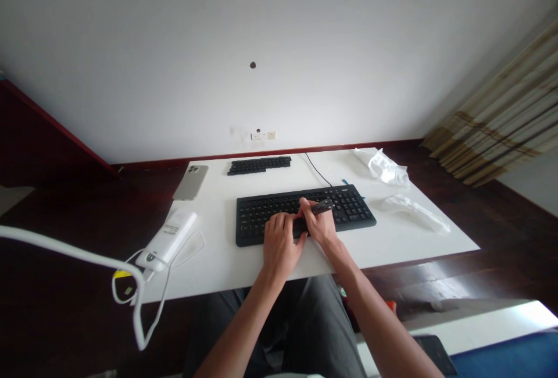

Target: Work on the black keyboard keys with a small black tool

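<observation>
A black keyboard (270, 210) lies across the middle of a low white table (392, 238). My left hand (279, 244) rests flat on the keyboard's lower middle rows, fingers stretched over the keys. My right hand (319, 224) is beside it, fingers closed round a small dark tool (323, 207) whose tip points at the keys near the keyboard's right centre. The two hands touch each other.
A row of loose black keycaps (259, 165) lies at the table's far edge. A phone (190, 182) lies face down at far left, a white power bank (168, 238) with a white cable (131, 285) nearer. Crumpled white plastic wrappers (387, 170) sit at right.
</observation>
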The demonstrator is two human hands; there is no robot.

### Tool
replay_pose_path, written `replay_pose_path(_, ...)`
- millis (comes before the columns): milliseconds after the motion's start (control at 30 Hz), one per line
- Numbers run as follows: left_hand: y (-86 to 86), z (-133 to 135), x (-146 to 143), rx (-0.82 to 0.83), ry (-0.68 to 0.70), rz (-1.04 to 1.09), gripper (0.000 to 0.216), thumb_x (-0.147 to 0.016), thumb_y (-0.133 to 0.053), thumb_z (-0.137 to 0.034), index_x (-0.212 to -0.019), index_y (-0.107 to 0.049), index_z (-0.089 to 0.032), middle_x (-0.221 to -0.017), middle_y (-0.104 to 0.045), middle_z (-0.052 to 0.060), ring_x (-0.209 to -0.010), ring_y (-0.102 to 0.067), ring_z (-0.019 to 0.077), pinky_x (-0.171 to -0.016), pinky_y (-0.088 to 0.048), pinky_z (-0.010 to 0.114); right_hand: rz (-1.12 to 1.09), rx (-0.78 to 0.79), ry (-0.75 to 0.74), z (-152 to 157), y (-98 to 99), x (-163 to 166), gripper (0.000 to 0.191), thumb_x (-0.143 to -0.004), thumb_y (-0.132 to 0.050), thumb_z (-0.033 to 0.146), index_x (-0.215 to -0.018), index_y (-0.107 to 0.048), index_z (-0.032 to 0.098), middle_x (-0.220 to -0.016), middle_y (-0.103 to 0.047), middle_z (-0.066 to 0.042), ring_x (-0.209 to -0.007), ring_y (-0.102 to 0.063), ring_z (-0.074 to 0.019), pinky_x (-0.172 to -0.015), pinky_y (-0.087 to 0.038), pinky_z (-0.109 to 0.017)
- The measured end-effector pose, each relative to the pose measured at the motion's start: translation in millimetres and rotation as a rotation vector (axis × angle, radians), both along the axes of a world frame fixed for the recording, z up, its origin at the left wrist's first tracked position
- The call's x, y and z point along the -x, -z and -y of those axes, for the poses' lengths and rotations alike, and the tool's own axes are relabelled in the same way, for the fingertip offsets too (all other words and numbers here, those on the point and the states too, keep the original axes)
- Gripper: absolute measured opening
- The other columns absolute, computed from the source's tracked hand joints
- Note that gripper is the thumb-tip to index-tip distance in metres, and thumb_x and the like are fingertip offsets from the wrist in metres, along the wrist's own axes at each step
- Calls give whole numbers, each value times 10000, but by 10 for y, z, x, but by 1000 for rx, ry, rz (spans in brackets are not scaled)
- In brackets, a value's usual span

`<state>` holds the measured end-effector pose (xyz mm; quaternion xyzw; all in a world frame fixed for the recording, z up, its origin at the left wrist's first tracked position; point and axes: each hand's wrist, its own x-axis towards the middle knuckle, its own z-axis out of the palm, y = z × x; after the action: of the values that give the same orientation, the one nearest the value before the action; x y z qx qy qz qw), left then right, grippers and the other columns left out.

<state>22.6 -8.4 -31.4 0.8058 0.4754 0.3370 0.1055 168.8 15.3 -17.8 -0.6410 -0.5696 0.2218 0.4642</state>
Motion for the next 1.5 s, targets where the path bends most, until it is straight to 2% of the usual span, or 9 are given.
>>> replay_pose_path(100, 5, 96, 52, -3, 12, -37, 335, -871, -742, -155, -1183, -636, -219, -1225, -629, 98, -1197, -594, 304, -1037, -515, 488, 22, -6, -77, 16, 11, -28, 598, -1051, -434, 589, -629, -620, 207, -623, -652, -32, -573, -564, -165, -590, -399, -308)
replay_pose_path(300, -23, 227, 84, -12, 52, -137, 507, -921, -673, -185, -1417, -583, -245, -1446, -573, 116, -1358, -519, 332, -1186, -434, 549, 56, -99, -120, 82, 10, -39, 553, -1064, -449, 507, -620, -608, 216, -668, -664, -51, -654, -596, -193, -701, -439, -349)
replay_pose_path(500, 46, 225, 63, -25, 66, -211, 500, -963, -602, -219, -1462, -571, -197, -1581, -523, 96, -1490, -435, 327, -1254, -354, 552, 49, -185, -194, 112, 47, -58, 502, -1065, -453, 443, -620, -547, 232, -644, -605, -43, -654, -529, -200, -684, -409, -368)
replay_pose_path(667, 81, 223, 6, -21, 56, -260, 606, -1005, -554, -311, -1582, -449, -162, -1635, -474, 102, -1554, -355, 326, -1282, -292, 559, 4, -245, -219, 92, 50, -54, 431, -1030, -505, 363, -624, -547, 225, -667, -578, -39, -701, -521, -206, -703, -410, -375)
replay_pose_path(800, 71, 204, -98, -9, 49, -282, 674, -1025, -515, -390, -1631, -376, -130, -1654, -441, 126, -1581, -298, 357, -1291, -246, 591, -217, -257, -235, 80, 79, 28, 363, -993, -583, 343, -654, -597, 213, -744, -622, -44, -755, -548, -206, -752, -438, -374)
replay_pose_path(933, 74, 176, -197, 15, 30, -310, 709, -1018, -513, -385, -1651, -335, -119, -1678, -386, 151, -1587, -273, 387, -1285, -223, 628, -506, -189, -123, 57, 145, 173, 497, -968, -623, 357, -531, -433, 216, -552, -414, 16, -566, -353, -146, -563, -308, -336)
replay_pose_path(1100, 83, 176, -209, 25, 24, -324, 656, -1037, -457, -320, -1652, -335, -128, -1703, -336, 139, -1599, -248, 374, -1294, -205, 623, -768, -241, -52, -1, 156, 272, 540, -919, -664, 345, -502, -342, 225, -523, -343, 35, -530, -292, -123, -524, -271, -321)
replay_pose_path(1300, 94, 181, -194, 7, 23, -314, 649, -1036, -456, -314, -1641, -352, -104, -1713, -310, 138, -1601, -238, 369, -1300, -197, 624, -941, -231, -27, -69, 171, 231, 513, -922, -653, 330, -537, -327, 235, -516, -319, 51, -503, -269, -113, -499, -275, -313)
replay_pose_path(1500, 66, 179, -207, 17, 20, -318, 610, -1043, -455, -346, -1607, -423, -113, -1705, -335, 134, -1592, -261, 372, -1292, -215, 638, -1040, -240, -2, -76, 69, 203, 525, -911, -655, 328, -555, -280, 236, -519, -272, 64, -490, -257, -107, -483, -293, -303)
